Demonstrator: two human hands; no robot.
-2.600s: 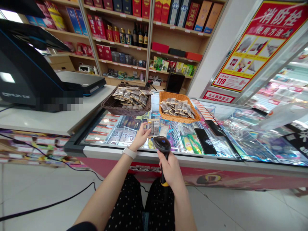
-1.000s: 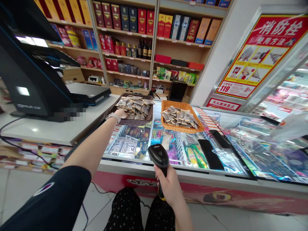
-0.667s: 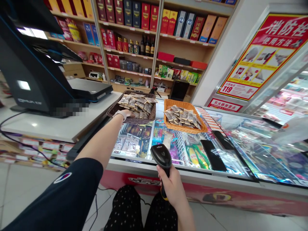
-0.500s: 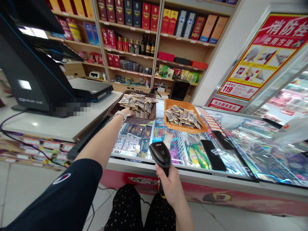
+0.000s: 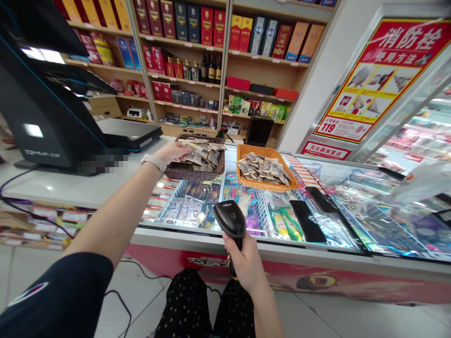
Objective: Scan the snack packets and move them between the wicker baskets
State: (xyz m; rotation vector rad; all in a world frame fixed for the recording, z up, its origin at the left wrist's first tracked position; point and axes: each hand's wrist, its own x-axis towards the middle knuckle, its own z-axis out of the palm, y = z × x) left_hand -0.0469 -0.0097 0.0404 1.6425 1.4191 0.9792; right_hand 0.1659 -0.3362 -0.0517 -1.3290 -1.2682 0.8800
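My left hand (image 5: pixel 173 152) reaches over the left side of a dark brown wicker basket (image 5: pixel 195 175). Its fingers are closed at the edge of the heap of small flat packets (image 5: pixel 208 155) in there and seem to pinch one; the fingertips are partly hidden. A black barcode scanner (image 5: pixel 230 218) is upright in my right hand (image 5: pixel 245 263), with the fingers wrapped round its handle. Right of the dark basket, a tan wicker basket (image 5: pixel 293 183) holds more packets (image 5: pixel 264 170) of the same kind. Both baskets rest on a glass-topped freezer (image 5: pixel 207 233).
Two dark phones (image 5: pixel 307 220) lie on the glass at the right. A black checkout scale (image 5: pixel 59 117) stands on the white counter (image 5: pixel 116 180) at the left. Shelves (image 5: pixel 183 80) of boxes and bottles line the back. A cable (image 5: pixel 121 300) trails over the floor.
My left hand has lifted and drawn back leftward, from deep in the dark basket to its left side. Packets there have shifted, baring some basket bottom. The scanner stays in my right hand.
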